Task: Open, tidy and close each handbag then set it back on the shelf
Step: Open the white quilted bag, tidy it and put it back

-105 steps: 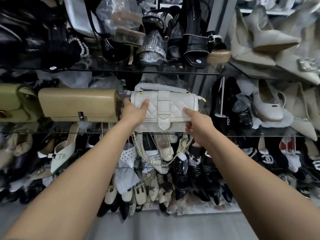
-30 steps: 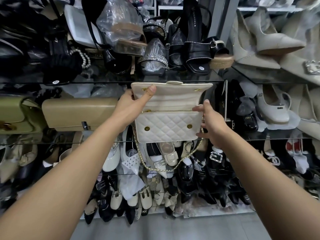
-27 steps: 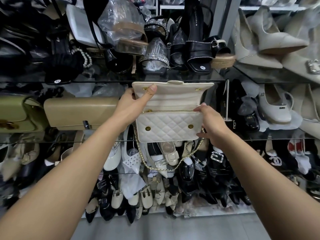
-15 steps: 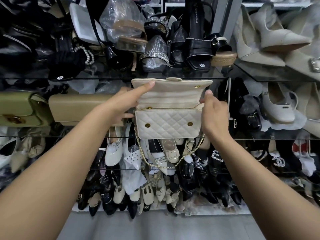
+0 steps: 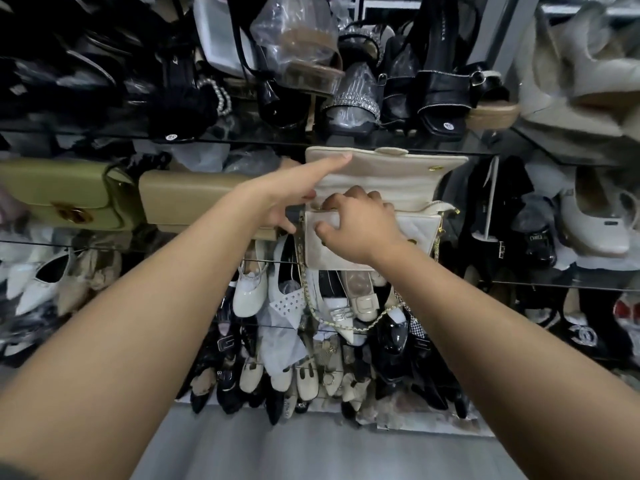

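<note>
Handbag (image 5: 419, 230), cream and quilted, sits at the centre of the view in front of glass shelves crowded with shoes. Its flap (image 5: 398, 174) is lifted upright towards twelve o'clock, showing a pale lining and a gold snap stud (image 5: 438, 167) near its two o'clock corner.

My left hand (image 5: 273, 199) comes in from eight o'clock. The thumb (image 5: 332, 162) lies straight along the flap's upper left edge, and the other fingers curl at the handbag's left side, so this hand grips it.

My right hand (image 5: 360, 226) comes in from four o'clock and covers most of the front panel. Its fingers (image 5: 360, 195) curl over the top edge into the mouth, and its thumb (image 5: 320, 231) presses the front, pinching that panel.

The bag's base is level with the edge of a glass shelf (image 5: 263, 260); I cannot tell whether it rests there. A gold chain strap (image 5: 313, 306) hangs in a loop below, towards six o'clock.

At nine o'clock from the handbag lies a tan clutch (image 5: 194, 199), just beside it, and beyond that an olive-green bag (image 5: 59, 195) with a gold clasp. Black sandals (image 5: 443, 95) stand at twelve o'clock and cream pumps (image 5: 595, 220) at three o'clock. Cream and black flats (image 5: 249, 292) crowd the lower shelves above a grey floor (image 5: 311, 445).
</note>
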